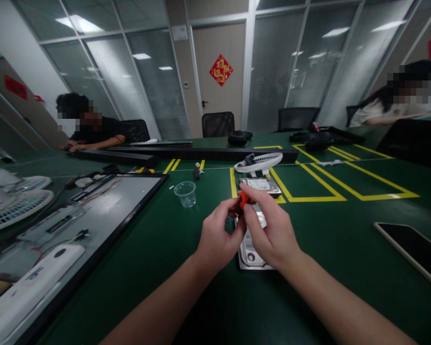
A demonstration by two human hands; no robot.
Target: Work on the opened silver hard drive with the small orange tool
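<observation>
My left hand (218,235) and my right hand (273,229) meet over the table, fingers closed around a small red-and-black tool (243,200). Its red part shows between the fingertips; the fingers hide most of the rest, so I cannot tell its exact kind. Beneath my hands lies a silver hard drive (250,258), partly covered by them. Just beyond, a second hard drive (262,185) lies flat, close to a white round fan grille (259,162). To the left of my hands stands a clear plastic cup (185,194).
On the left lies a large flat panel (136,184) with a white power strip (53,268) and wires. White fan parts (21,206) sit farther left. A phone (413,251) lies at right. Long black bars (201,153) cross the back; two people sit at the far side.
</observation>
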